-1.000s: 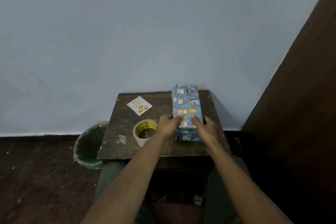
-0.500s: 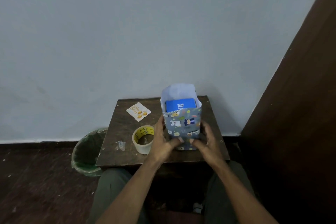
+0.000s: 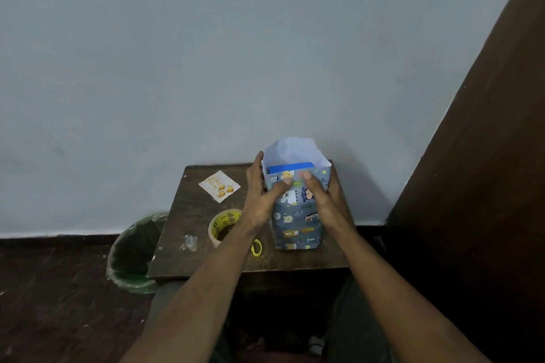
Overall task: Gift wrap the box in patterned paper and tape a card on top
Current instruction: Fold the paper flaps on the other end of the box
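Left hand [image 3: 261,200]: on the left side of the upright box, fingers reaching up along its far left edge, thumb pressed across the near face; clasped on the parcel. Right hand [image 3: 323,200]: on the right side, thumb laid over the near face close to the left thumb, fingers wrapped round the right edge; likewise clasped on the parcel.

Box [image 3: 290,168]: blue, standing on end on the right half of the tabletop [image 3: 182,230], only its top end showing inside the wrap. Patterned paper [image 3: 296,227]: blue-grey with cartoon bears and animals, wrapped round the box; upper end open, white underside [image 3: 290,150] standing up behind the box top.

Card [image 3: 219,186]: white square with gold balloons and lettering, flat, far left of the tabletop, well apart from the box.

Tape roll [image 3: 222,225]: clear tape on a yellow-printed core, left of the box, partly covered by the left forearm. Yellow loop [image 3: 256,247]: small, just beside the forearm; what it belongs to cannot be told. Crumpled clear scrap [image 3: 189,242]: near the left edge.

Bin [image 3: 132,256]: green liner, on the floor left of the tabletop.
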